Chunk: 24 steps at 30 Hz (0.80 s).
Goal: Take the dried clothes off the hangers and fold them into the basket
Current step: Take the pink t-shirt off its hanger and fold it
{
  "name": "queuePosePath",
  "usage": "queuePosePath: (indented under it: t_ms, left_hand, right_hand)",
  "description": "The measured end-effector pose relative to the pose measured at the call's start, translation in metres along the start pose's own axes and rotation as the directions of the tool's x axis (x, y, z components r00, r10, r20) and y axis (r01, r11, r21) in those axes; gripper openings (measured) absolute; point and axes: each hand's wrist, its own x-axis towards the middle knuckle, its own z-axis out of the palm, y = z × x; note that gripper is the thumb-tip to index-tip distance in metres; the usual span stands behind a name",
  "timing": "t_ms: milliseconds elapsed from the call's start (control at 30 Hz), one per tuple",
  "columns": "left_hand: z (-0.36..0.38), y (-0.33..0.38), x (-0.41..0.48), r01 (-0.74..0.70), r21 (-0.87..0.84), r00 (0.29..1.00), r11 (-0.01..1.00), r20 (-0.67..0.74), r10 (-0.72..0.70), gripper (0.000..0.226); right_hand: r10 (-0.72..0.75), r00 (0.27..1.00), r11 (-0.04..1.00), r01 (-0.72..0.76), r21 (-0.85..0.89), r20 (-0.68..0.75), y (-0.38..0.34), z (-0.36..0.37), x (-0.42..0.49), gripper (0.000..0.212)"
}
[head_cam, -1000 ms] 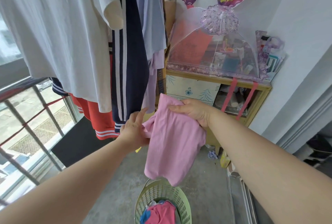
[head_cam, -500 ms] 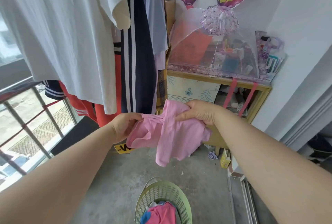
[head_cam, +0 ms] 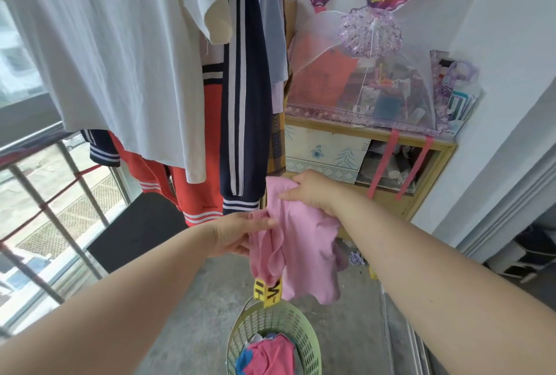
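A pink garment (head_cam: 304, 242) hangs bunched between my two hands, above the floor. My right hand (head_cam: 313, 191) grips its top edge. My left hand (head_cam: 237, 236) pinches a folded part of it lower down on the left. Below, a light green plastic basket (head_cam: 301, 325) stands on the concrete floor with pink and blue clothes inside. Still hanging at the upper left are a white shirt (head_cam: 114, 53), a navy striped garment (head_cam: 243, 98) and red shorts (head_cam: 195, 194).
A wooden shelf (head_cam: 388, 134) with a mesh food cover (head_cam: 370, 80) stands straight ahead against the wall. A railing and window (head_cam: 39, 203) run along the left. A dark board (head_cam: 135, 227) leans by the railing. A sliding door frame (head_cam: 511, 182) is on the right.
The pink garment went from spread out to gathered and folded lengthwise. My left hand moved right and down toward my right hand, which stayed at the top edge.
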Motion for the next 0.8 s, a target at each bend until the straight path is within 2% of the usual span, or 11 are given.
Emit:
queuePosePath:
  t_ms: [100,167,267,367,433,467,533,600,633,733,800]
  left_hand:
    - [0.017,-0.008,0.011,0.023,0.068,0.978,0.997,-0.208,-0.008,0.022]
    - [0.024,-0.017,0.022,0.066,-0.048,0.948,0.997,-0.308,-0.078,0.016]
    - [0.028,-0.024,0.028,0.109,-0.359,0.949,0.927,-0.241,-0.205,0.022]
    - [0.027,-0.028,0.023,0.049,-0.611,0.990,0.790,-0.073,-0.118,0.052]
    - [0.025,-0.031,0.019,0.011,-0.685,0.998,0.729,-0.034,-0.047,0.073]
    - [0.026,-0.033,0.020,-0.009,-0.688,0.997,0.726,-0.060,-0.045,0.073]
    - [0.034,-0.037,0.025,-0.049,-0.671,0.984,0.740,-0.159,-0.078,0.052]
    - [0.038,-0.046,0.033,-0.049,-0.696,0.944,0.716,-0.266,-0.195,0.028]
    - [0.038,-0.051,0.037,-0.041,-0.696,0.918,0.717,-0.309,-0.248,0.025]
    - [0.029,-0.079,0.055,0.047,-0.627,0.838,0.777,-0.398,-0.372,0.029]
    - [0.025,-0.099,0.066,0.116,-0.579,0.804,0.807,-0.423,-0.419,0.031]
  right_hand:
    - [-0.051,0.999,0.998,0.051,-0.027,0.012,-0.006,0.013,-0.003,0.039]
    - [-0.071,0.997,0.996,0.072,-0.059,0.019,-0.008,0.021,-0.006,0.036]
    - [-0.072,0.996,0.994,0.076,-0.079,0.059,0.000,0.034,-0.007,0.024]
    - [-0.016,0.995,0.999,0.020,-0.039,0.104,0.014,0.050,-0.007,0.028]
    - [0.016,0.992,0.997,-0.025,0.070,0.126,0.023,0.062,-0.008,0.030]
    - [0.026,0.988,0.991,-0.045,0.125,0.153,0.028,0.069,-0.008,0.030]
    - [0.043,0.964,0.985,-0.085,0.150,0.263,0.039,0.081,-0.005,0.036]
    - [0.065,0.934,0.982,-0.123,0.146,0.353,0.047,0.091,-0.004,0.056]
    - [0.084,0.930,0.977,-0.148,0.156,0.357,0.052,0.094,-0.002,0.060]
    - [0.203,0.951,0.949,-0.250,0.195,0.232,0.074,0.101,0.004,0.044]
    - [0.324,0.933,0.902,-0.354,0.248,0.157,0.096,0.107,0.009,0.036]
